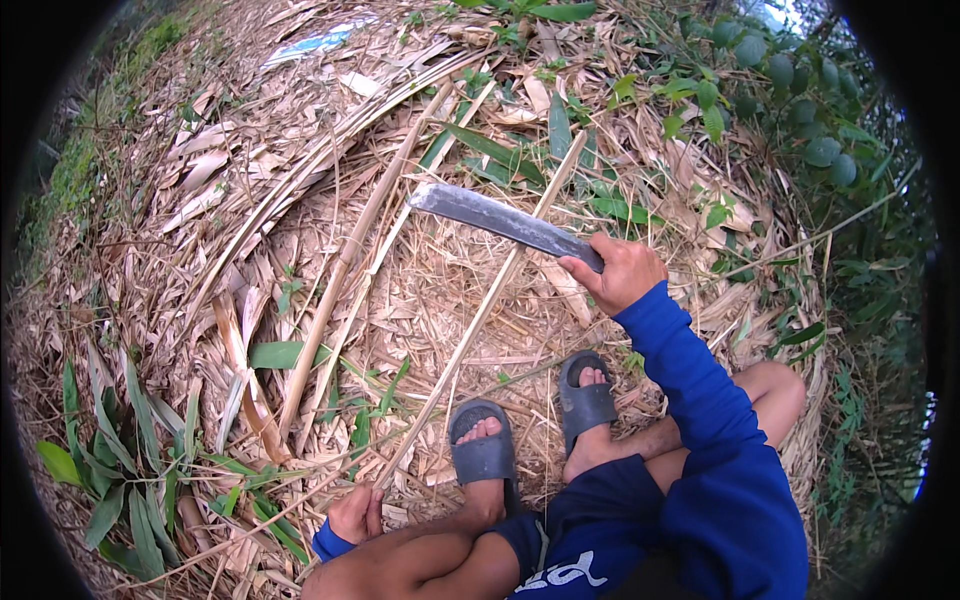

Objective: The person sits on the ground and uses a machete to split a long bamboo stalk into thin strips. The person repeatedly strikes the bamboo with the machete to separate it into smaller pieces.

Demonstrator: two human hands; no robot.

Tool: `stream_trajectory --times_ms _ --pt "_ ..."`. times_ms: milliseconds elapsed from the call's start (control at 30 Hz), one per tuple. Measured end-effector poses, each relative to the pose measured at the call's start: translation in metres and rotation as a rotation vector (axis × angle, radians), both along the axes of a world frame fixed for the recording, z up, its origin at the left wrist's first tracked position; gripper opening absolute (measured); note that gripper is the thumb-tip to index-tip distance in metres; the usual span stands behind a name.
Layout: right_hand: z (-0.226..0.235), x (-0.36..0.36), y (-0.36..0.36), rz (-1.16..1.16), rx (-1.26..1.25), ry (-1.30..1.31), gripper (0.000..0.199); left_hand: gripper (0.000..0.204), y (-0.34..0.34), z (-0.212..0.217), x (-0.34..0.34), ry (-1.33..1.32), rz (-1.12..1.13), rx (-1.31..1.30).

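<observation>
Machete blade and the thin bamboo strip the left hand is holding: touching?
Cannot tell. In the head view the machete blade overlaps the bamboo strip, held by the left hand, but from above contact or a gap isn't plain.

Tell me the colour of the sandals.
Dark grey slide sandals, clearest in the head view.

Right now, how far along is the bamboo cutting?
Done: several bare cut canes lie on the leaf litter. In hand: left hand grips a thin bamboo strip at its near end, right hand holds the machete above it. Left: that strip looks uncut.
</observation>
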State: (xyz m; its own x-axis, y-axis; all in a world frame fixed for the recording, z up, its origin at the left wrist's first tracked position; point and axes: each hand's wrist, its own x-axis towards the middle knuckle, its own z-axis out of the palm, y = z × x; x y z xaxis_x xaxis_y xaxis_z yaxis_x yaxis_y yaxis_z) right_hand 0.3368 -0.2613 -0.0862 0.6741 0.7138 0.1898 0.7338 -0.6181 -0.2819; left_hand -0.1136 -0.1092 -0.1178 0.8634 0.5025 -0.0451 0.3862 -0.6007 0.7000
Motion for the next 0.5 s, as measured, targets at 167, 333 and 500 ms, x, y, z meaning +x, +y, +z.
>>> stream_trajectory --times_ms 167,333,500 --pt "0.0 0.117 -0.041 -0.454 0.115 0.009 0.068 0.017 -0.003 -0.014 -0.066 0.126 0.158 0.114" --pt "0.008 0.077 -0.06 -0.312 0.357 0.106 0.064 0.019 0.005 0.027 -0.023 0.258 0.22 -0.039" --pt "0.018 -0.042 -0.003 0.152 0.12 0.116 0.056 0.014 -0.004 0.006 0.013 0.123 0.08 0.066"
